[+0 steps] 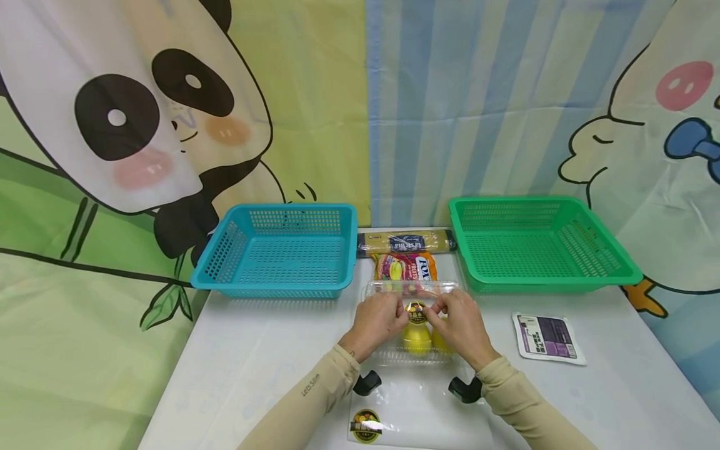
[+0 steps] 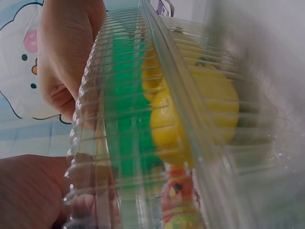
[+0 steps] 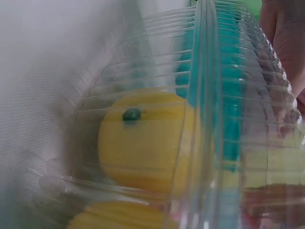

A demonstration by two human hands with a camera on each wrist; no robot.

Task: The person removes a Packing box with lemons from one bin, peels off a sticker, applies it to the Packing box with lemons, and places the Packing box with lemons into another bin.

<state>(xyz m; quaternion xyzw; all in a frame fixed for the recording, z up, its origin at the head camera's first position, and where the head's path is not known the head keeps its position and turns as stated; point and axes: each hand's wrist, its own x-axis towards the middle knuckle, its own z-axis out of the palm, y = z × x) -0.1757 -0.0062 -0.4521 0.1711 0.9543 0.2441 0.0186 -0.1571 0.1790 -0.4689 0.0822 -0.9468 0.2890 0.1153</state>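
A clear plastic clamshell box (image 1: 388, 357) with yellow fruits (image 1: 417, 340) inside stands, lid down, at the table's middle. Above its lid, a round black-and-gold sticker (image 1: 417, 312) lies between my two hands. My left hand (image 1: 378, 322) pinches the sticker's left edge, and my right hand (image 1: 462, 326) pinches its right edge with thumb and forefinger. The wrist views look through the box's ribbed wall at a yellow fruit (image 2: 209, 102) and another yellow fruit (image 3: 143, 143) with a green stem end. Fingertips are partly hidden there.
Behind the box lie a fruit candy bag (image 1: 405, 267) and a long yellow packet (image 1: 407, 242). A blue basket (image 1: 275, 290) stands left, a green basket (image 1: 554, 284) right. A white-and-purple packet (image 1: 548, 338) lies right. A glossy sheet (image 1: 427, 412) bearing another round sticker (image 1: 366, 427) lies in front.
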